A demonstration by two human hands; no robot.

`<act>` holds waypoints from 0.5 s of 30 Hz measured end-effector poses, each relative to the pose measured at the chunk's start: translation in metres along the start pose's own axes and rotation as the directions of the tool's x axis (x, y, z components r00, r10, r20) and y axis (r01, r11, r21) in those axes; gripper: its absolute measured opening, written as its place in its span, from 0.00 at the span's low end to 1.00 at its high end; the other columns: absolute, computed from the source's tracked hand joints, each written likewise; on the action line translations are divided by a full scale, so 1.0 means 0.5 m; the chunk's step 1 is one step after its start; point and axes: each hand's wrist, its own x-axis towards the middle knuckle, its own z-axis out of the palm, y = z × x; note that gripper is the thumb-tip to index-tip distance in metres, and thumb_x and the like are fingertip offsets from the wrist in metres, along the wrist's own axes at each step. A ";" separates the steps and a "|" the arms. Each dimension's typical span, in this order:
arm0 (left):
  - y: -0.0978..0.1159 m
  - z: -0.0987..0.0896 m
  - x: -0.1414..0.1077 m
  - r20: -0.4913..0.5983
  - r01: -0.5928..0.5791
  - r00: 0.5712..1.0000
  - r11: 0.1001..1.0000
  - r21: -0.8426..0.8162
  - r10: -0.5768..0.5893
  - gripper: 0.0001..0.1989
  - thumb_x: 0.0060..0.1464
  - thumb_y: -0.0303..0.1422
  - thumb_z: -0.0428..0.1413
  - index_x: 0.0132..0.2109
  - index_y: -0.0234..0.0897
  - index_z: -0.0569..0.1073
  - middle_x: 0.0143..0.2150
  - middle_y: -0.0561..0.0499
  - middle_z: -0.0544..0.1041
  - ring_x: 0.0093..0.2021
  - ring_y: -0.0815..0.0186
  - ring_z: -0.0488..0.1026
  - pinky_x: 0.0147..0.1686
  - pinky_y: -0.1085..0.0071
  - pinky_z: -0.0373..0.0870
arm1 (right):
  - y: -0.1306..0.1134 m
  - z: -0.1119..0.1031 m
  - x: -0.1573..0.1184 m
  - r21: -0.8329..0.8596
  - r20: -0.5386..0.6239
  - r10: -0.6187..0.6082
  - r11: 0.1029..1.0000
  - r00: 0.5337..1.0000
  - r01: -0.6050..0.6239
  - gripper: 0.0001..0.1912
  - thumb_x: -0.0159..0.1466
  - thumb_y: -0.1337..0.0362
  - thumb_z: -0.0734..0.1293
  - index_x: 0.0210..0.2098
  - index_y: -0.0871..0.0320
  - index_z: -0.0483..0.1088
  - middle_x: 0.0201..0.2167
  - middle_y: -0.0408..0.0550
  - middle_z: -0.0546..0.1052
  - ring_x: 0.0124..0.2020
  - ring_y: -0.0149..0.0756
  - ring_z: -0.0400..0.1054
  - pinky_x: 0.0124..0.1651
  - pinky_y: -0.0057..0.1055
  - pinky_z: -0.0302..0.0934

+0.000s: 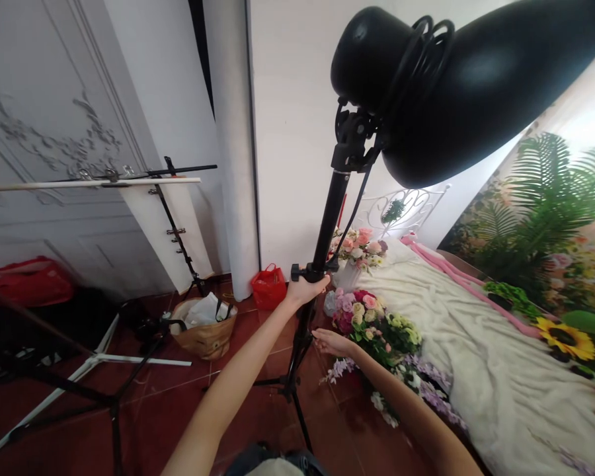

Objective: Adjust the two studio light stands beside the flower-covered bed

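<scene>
I see a glossy black lamp [466,99] on a tripod stand [331,218], left hand [305,289] clasping its collar [316,272], right hand [331,342], hold unclear, red tiled floor [252,322], white wall [292,165]

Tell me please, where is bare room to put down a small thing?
The widest bare patch is the cream blanket, between the bouquets and the sunflower. Some red floor shows between the woven basket and the black light stand. Crowded: the blanket's left edge, with bouquets, and the far left floor, with stand legs.
</scene>
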 end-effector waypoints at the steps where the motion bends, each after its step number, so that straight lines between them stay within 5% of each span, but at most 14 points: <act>1: -0.002 0.001 0.001 0.008 -0.001 1.000 1.000 -0.001 0.001 0.16 0.48 0.41 0.53 0.20 0.35 0.70 0.19 0.53 0.73 0.21 0.70 0.70 0.25 0.76 0.66 | 0.004 -0.008 0.000 -0.062 -0.004 -0.090 0.994 0.996 0.089 0.19 0.55 0.48 0.66 0.28 0.57 0.60 0.25 0.40 0.67 0.24 0.25 0.59 0.30 0.23 0.53; 5: -0.004 0.003 0.006 0.016 0.022 1.000 0.999 0.031 -0.022 0.16 0.48 0.41 0.53 0.20 0.35 0.70 0.19 0.53 0.73 0.22 0.71 0.71 0.28 0.76 0.67 | -0.023 -0.037 0.012 -0.491 0.037 -0.298 0.826 0.954 0.277 0.22 0.48 0.47 0.70 0.27 0.58 0.62 0.24 0.41 0.69 0.27 0.30 0.63 0.32 0.26 0.55; 8: -0.005 0.004 0.010 0.016 0.021 1.000 0.999 0.043 -0.022 0.16 0.48 0.41 0.53 0.20 0.35 0.70 0.19 0.53 0.73 0.22 0.71 0.71 0.29 0.77 0.68 | -0.052 -0.040 0.013 -0.870 0.147 -0.397 0.385 0.906 0.309 0.13 0.54 0.55 0.68 0.27 0.59 0.66 0.25 0.43 0.70 0.31 0.34 0.64 0.36 0.29 0.55; 11: -0.013 0.009 0.008 0.033 0.015 0.999 1.000 0.026 -0.016 0.16 0.49 0.41 0.52 0.20 0.35 0.70 0.19 0.53 0.73 0.21 0.71 0.71 0.28 0.76 0.68 | -0.048 -0.025 0.002 -0.957 0.277 -0.488 -0.068 0.828 0.281 0.06 0.62 0.65 0.60 0.33 0.56 0.68 0.34 0.49 0.72 0.39 0.36 0.63 0.43 0.32 0.54; 13: -0.025 0.014 0.001 0.046 0.022 0.999 1.000 0.016 -0.023 0.16 0.48 0.41 0.52 0.20 0.35 0.70 0.19 0.53 0.73 0.21 0.71 0.71 0.27 0.76 0.68 | -0.029 -0.012 -0.004 -0.964 0.265 -0.539 -0.170 0.799 0.205 0.08 0.63 0.68 0.57 0.36 0.55 0.67 0.38 0.51 0.71 0.41 0.38 0.63 0.44 0.34 0.54; 15: -0.043 0.020 -0.011 0.044 0.030 0.999 1.000 0.005 -0.030 0.16 0.48 0.40 0.52 0.20 0.35 0.69 0.18 0.53 0.72 0.21 0.71 0.71 0.26 0.76 0.68 | -0.007 -0.001 -0.005 -0.988 0.147 -0.606 -0.126 0.782 0.088 0.09 0.62 0.70 0.57 0.39 0.56 0.66 0.42 0.52 0.69 0.42 0.39 0.62 0.44 0.34 0.54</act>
